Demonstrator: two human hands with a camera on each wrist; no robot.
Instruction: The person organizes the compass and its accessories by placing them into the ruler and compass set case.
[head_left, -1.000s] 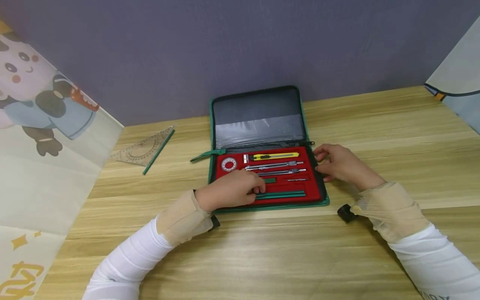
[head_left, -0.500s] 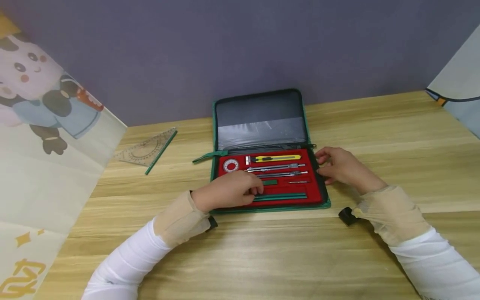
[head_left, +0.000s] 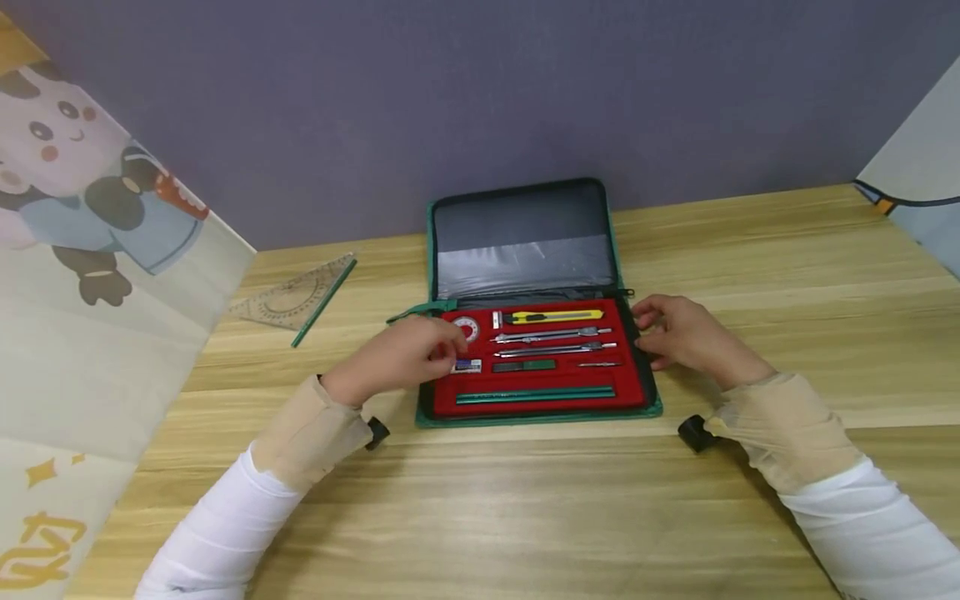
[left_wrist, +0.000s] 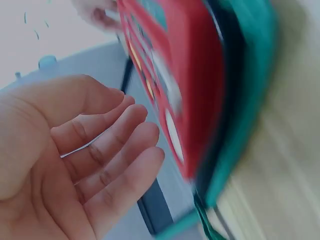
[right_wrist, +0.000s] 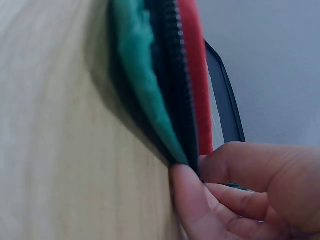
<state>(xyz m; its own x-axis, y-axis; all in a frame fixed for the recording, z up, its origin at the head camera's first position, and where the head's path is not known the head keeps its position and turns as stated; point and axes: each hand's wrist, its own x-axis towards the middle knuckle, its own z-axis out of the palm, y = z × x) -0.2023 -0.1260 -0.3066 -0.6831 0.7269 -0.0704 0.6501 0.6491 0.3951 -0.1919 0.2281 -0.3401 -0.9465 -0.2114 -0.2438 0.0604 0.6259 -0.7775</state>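
The drawing-instrument case (head_left: 525,237) lies unzipped, green outside, with its lid tipped back toward the wall. Over the left end of its red insert (head_left: 555,379) hovers my left hand (head_left: 401,354), fingers loosely bent and holding nothing in the left wrist view. Under those fingertips are a white eraser (head_left: 469,366) and a white ring-shaped disc (head_left: 468,328), both partly covered. My right hand (head_left: 678,337) pinches the case's right edge between thumb and forefinger near the zip (right_wrist: 177,55). Green pencils (head_left: 536,395) sit in the front slot, below a small green-and-dark box (head_left: 525,365).
Also in the insert are a yellow utility knife (head_left: 558,317), a small sharpener (head_left: 497,320), two metal compasses (head_left: 555,336) and a thin metal piece (head_left: 600,364). To the left, a clear set square (head_left: 288,298) lies beside a green pencil (head_left: 324,302) on the wooden table (head_left: 525,517).
My left hand has moved left from the middle of the insert, uncovering the eraser, the small box and the pencils' left ends. My right hand stays at the case's edge.
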